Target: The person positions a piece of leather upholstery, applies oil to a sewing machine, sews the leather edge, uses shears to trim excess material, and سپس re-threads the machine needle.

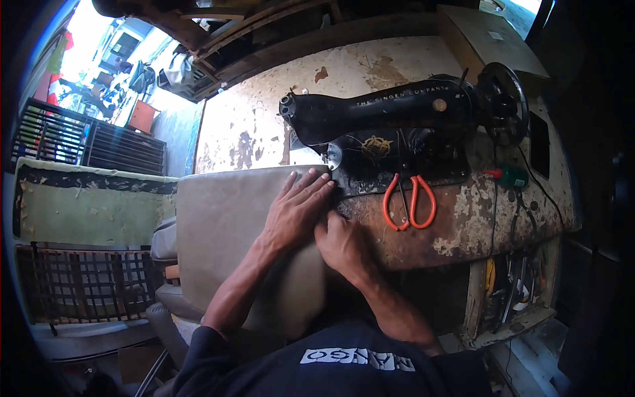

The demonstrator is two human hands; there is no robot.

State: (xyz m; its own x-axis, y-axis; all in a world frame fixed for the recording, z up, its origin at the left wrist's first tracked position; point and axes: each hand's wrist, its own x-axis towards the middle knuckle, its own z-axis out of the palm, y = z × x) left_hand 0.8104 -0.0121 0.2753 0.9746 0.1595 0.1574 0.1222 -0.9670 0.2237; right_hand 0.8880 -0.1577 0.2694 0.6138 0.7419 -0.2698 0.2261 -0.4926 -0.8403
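Observation:
A large taupe sheet (225,231), which looks like vinyl or leather, lies over the left of the table and hangs down toward my lap. Its far right corner is at the needle end of a black sewing machine (390,106). My left hand (297,205) rests flat on the sheet near that corner, fingers stretched out together. Just nearer and to the right, my right hand (344,245) is closed at the sheet's right edge, fingers curled under; the pinch itself is partly hidden. Scissors with orange handles (423,205) lie right of my hands, against the machine bed.
The worn wooden table (450,231) has peeling paint. A small green container with a red tip (512,176) and a dark phone-like slab (540,145) lie at right. A cardboard box (486,40) stands behind. An open drawer (516,284) holds tools. Left is a webbed frame (86,278).

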